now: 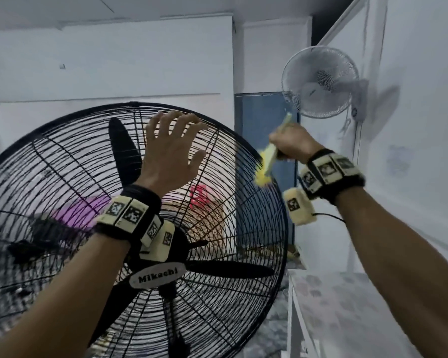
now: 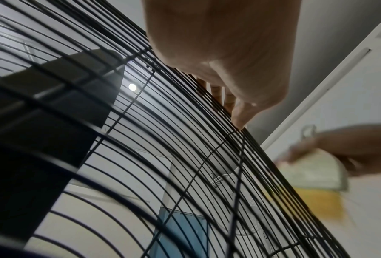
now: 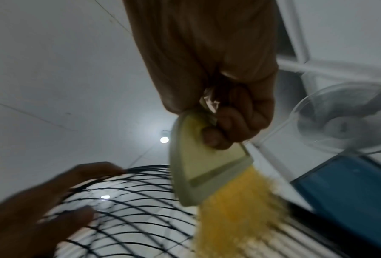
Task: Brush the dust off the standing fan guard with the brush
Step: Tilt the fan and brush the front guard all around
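A large black standing fan with a round wire guard (image 1: pixel 217 228) fills the lower left of the head view, its black blades behind the wires. My left hand (image 1: pixel 173 148) lies flat with spread, straight fingers on the upper part of the guard (image 2: pixel 185 157), fingertips near the top rim. My right hand (image 1: pixel 290 143) grips the pale green handle of a brush (image 1: pixel 268 161). Its yellow bristles (image 3: pixel 236 218) touch the guard's upper right rim. In the left wrist view the brush (image 2: pixel 313 176) is blurred beside the rim.
A white wall fan (image 1: pixel 321 82) hangs on the right wall above my right hand. A blue panel (image 1: pixel 259 120) stands behind the guard. A white cabinet with a patterned top (image 1: pixel 347 306) sits at lower right. White walls close in behind.
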Tool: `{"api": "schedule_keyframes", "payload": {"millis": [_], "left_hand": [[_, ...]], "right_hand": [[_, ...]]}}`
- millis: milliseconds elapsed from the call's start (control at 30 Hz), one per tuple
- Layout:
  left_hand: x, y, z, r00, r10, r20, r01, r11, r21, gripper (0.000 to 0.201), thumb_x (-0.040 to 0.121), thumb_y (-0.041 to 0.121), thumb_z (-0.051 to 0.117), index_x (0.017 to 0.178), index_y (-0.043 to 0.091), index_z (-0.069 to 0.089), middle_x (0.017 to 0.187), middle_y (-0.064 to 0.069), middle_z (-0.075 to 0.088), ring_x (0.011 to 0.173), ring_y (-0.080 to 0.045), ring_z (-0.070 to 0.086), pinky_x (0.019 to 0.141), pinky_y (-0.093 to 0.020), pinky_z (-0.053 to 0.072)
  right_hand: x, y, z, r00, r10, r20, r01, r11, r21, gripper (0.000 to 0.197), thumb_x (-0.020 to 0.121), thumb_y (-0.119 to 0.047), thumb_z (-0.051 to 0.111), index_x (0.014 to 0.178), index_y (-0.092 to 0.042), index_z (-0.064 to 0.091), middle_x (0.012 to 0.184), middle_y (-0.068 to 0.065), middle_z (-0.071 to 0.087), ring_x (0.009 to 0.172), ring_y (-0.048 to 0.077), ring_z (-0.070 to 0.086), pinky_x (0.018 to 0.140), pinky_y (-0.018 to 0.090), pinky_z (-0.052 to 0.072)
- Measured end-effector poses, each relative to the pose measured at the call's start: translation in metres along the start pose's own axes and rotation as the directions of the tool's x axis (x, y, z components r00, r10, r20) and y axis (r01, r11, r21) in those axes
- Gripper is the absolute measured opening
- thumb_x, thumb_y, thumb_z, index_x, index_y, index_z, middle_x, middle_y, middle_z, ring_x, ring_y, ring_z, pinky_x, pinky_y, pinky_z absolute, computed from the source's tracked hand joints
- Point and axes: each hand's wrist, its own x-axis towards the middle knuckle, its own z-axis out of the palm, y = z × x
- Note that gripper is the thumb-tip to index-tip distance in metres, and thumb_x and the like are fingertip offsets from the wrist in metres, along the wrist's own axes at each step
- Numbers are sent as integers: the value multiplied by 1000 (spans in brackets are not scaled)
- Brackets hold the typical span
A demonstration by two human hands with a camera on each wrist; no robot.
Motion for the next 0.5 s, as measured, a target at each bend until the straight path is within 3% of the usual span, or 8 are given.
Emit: {"api": "schedule_keyframes", "payload": {"millis": [33,67,133,233,300,367,500], "left_hand": [[0,0,1,1000,-2,1,2,1000,-1,51,92,45,56,138,24,57,144,-2,55,142,-35,41,121,-56,18],[1,-1,1,1000,-5,1,5,1000,-5,51,92,45,55,138,24,56,144,-2,55,142,-35,41,121,-56,18],[0,-5,0,1000,-12,-8,12,1000,-22,50,92,44,56,137,25,56,144,-2,55,142,-36,41,121,-56,18],[-1,-8,-1,1000,-4,-17,3,999,-34,50,91,44,58,137,26,56,144,-1,55,141,-34,40,121,-55,19],[0,-10,-2,1000,5,7,-4,999,-45,52,91,44,56,139,25,56,145,0,54,142,-34,40,121,-55,20],[0,-15,-5,999,13,45,-10,998,-58,55,91,44,54,141,24,55,148,-1,53,143,-35,39,121,-54,18],[-2,-23,-10,997,37,71,-29,994,-105,62,90,44,58,147,18,52,151,-3,52,144,-35,38,121,-53,16]], "right_hand": [[-1,-22,2,997,-78,-27,77,995,-61,37,101,-14,47,65,-24,44,94,13,74,101,32,65,86,35,53],[0,-44,4,988,-149,-46,146,988,-54,37,102,-16,45,66,-24,43,102,18,70,104,34,64,96,42,52],[6,-76,9,963,-259,-77,263,964,47,33,100,-16,45,72,-7,60,86,20,67,84,36,68,85,54,57],[11,-95,14,955,-261,-144,285,940,186,35,98,-18,50,91,10,69,73,17,67,75,42,71,70,57,60],[15,-94,19,960,-220,-172,264,915,304,33,99,-16,50,101,12,69,76,16,65,71,37,68,70,52,61],[17,-87,24,977,-128,-168,194,858,476,29,99,-12,51,107,10,69,85,16,65,71,25,64,65,41,59],[20,-68,34,976,55,-211,118,681,723,14,94,-16,61,94,-6,70,81,9,62,71,19,61,57,30,49]]}}
